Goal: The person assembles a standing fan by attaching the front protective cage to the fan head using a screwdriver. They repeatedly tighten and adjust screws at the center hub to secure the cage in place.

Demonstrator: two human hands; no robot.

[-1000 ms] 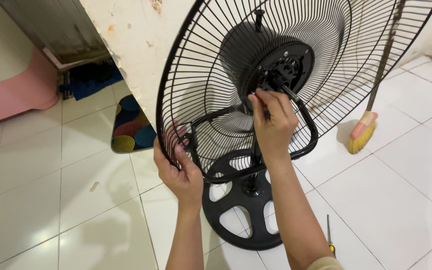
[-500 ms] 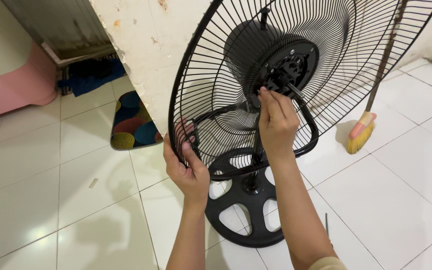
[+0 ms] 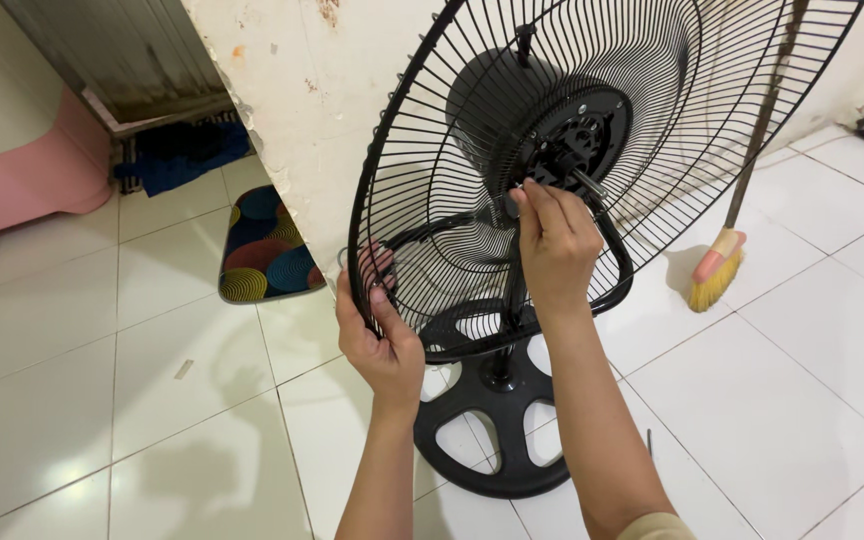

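Head view looked down on a black pedestal fan with only its rear wire guard [image 3: 652, 110] mounted, the blades off and the motor hub [image 3: 577, 135] exposed with its bare shaft sticking out. The left hand [image 3: 382, 335] had its fingers curled shut around the guard's lower left rim, thumb on the near side, apparently to steady the cage and stop it turning. The right hand [image 3: 552, 245] reached through the middle, fingertips pinched closed at the lower left of the hub; whatever they gripped, a nut or a screw, was too small to tell. The fan stood on its round black base [image 3: 497, 425] on the white tiled floor [image 3: 152, 400], close against a stained wall corner [image 3: 302, 120]. A broom [image 3: 717, 265] leaned against the wall behind, a patterned mat [image 3: 262, 255] lay to the left, and a screwdriver tip [image 3: 649, 440] showed beside the right forearm.
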